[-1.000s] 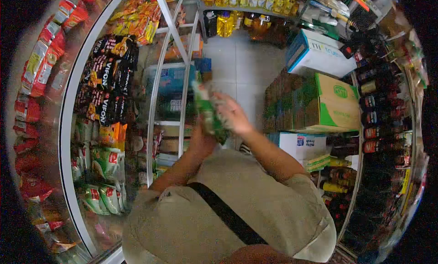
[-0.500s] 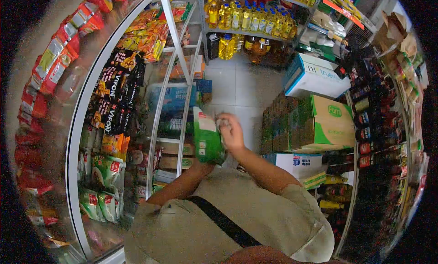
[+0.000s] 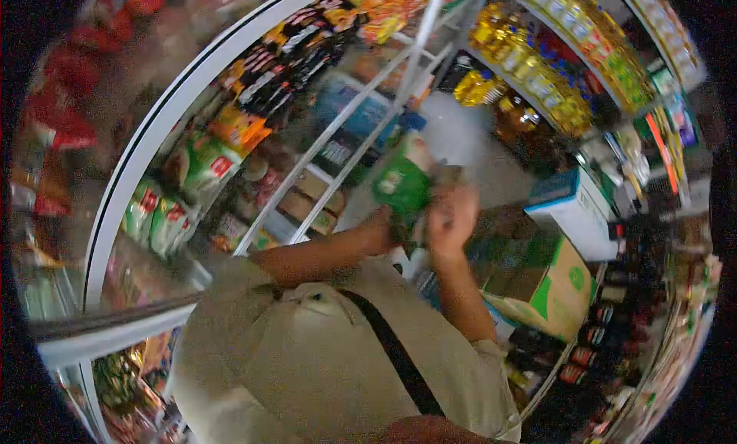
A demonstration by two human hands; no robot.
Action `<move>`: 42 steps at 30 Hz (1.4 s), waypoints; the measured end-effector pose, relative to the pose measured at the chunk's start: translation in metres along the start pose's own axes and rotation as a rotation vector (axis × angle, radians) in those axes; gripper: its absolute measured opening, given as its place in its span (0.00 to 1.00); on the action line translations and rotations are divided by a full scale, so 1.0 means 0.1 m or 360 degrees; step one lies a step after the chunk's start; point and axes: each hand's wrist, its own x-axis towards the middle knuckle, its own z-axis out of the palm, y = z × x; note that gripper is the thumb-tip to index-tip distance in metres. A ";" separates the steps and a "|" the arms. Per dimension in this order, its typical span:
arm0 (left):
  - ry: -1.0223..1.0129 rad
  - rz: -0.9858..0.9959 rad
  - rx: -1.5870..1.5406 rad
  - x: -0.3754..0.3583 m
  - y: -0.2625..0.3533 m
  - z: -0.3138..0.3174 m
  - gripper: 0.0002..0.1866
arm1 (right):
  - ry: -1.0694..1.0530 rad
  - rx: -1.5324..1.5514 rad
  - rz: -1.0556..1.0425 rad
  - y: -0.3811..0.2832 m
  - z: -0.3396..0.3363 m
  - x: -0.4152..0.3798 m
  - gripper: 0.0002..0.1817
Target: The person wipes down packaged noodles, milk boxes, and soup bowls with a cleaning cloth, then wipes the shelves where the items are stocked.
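A green and white packet (image 3: pixel 403 184) is held up in front of my chest, tilted and blurred by motion. My left hand (image 3: pixel 381 227) is shut on its lower end, with the fingers mostly hidden behind it. Close by the packet's right side, my right hand (image 3: pixel 453 220) is closed, its fingers curled. Something greyish-brown shows at those fingertips, too smeared to name. Similar green and white packets (image 3: pixel 206 165) stand on the shelf to my left, below an orange packet (image 3: pixel 239 129).
A white-framed glass door or panel (image 3: pixel 142 156) curves along my left. Past it are black noodle packets (image 3: pixel 280 75) and a metal ladder-like frame (image 3: pixel 345 129). Oil bottles (image 3: pixel 530 68) fill shelves ahead. Cartons (image 3: pixel 554 287) are stacked at right, beside shelved bottles and jars.
The view has swung round to the left and tilted. The packet stays in my left hand, and my right hand stays close to its right side.
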 end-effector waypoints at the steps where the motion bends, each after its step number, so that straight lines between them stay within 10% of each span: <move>1: -0.0010 -0.0016 -0.0024 0.02 -0.04 -0.02 0.22 | 0.0119 -0.0033 0.0144 0.01 0.02 0.05 0.13; 7: 0.0177 0.0179 -0.0240 0.00 -0.05 -0.44 0.21 | -0.0251 0.0264 -0.0331 -0.20 0.36 -0.38 0.15; 14: 0.0616 0.1171 -0.0065 -0.74 1.01 -0.25 0.22 | -0.0915 0.0764 0.0222 -0.05 0.52 -0.51 0.15; 18: 0.1530 0.2001 0.1265 -1.45 1.52 -0.42 0.27 | -0.0870 0.0670 0.0424 0.25 0.43 -0.72 0.14; 20: 0.2485 0.2070 0.2406 -1.93 1.72 -0.24 0.31 | -0.0843 0.0731 0.0599 0.27 0.37 -0.77 0.13; 25: 0.3598 0.1144 0.3136 -2.38 1.82 -0.53 0.36 | -0.0886 0.0617 0.0601 0.49 0.37 -1.03 0.12; 30: 0.3089 0.0676 0.3272 -2.08 1.63 -0.18 0.32 | -0.0914 0.0760 0.0753 0.51 0.43 -1.13 0.13; 37: 0.3577 0.0333 0.3455 -2.24 1.89 -0.49 0.29 | -0.0854 0.0558 0.0633 0.59 0.38 -1.26 0.13; 42: 0.3042 0.0972 0.3616 -2.04 1.92 -0.33 0.29 | -0.0852 0.0628 0.1134 0.43 0.14 -1.16 0.14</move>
